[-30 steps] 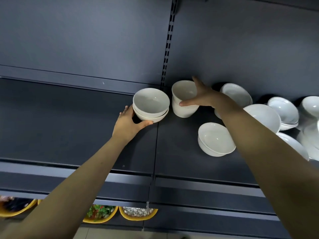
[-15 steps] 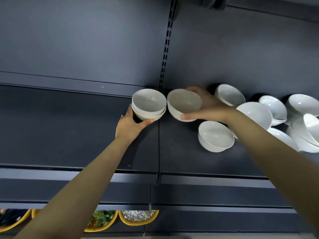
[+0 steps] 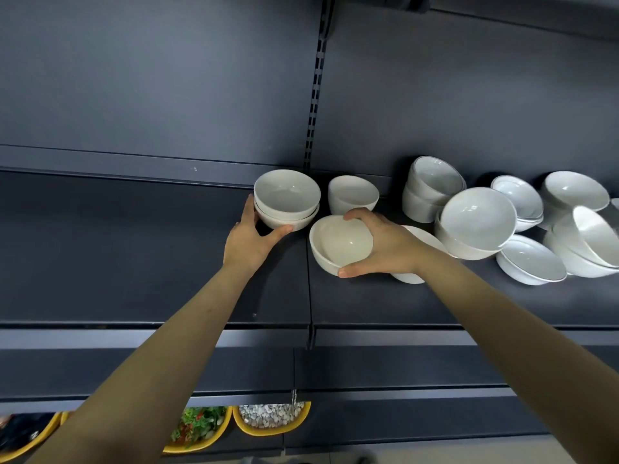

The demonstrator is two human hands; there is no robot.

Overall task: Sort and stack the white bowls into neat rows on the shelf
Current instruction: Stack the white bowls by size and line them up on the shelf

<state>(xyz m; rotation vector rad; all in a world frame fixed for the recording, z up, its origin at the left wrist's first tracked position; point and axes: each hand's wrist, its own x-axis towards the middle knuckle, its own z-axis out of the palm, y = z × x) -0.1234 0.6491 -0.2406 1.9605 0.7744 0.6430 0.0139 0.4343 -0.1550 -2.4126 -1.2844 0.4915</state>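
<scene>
The left hand (image 3: 249, 244) cupped a two-bowl stack (image 3: 286, 199) on the dark shelf (image 3: 134, 249), its fingers (image 3: 248, 207) spread up the stack's left side and the thumb hooked round the near side of the lower bowl. Just right of that thumb, the right hand (image 3: 385, 249) gripped a single white bowl (image 3: 338, 244), tilted with its mouth toward the camera: its fingers (image 3: 360, 216) curled over the far rim, the thumb pressed on the near wall. Whether this bowl touched the shelf could not be told. Beyond the right fingers a tilted bowl (image 3: 351, 194) sat at the back of the shelf. Further right of them lay loose bowls (image 3: 475, 222), heaped and nested. Below the forearms sat yellow trays (image 3: 271, 421)
</scene>
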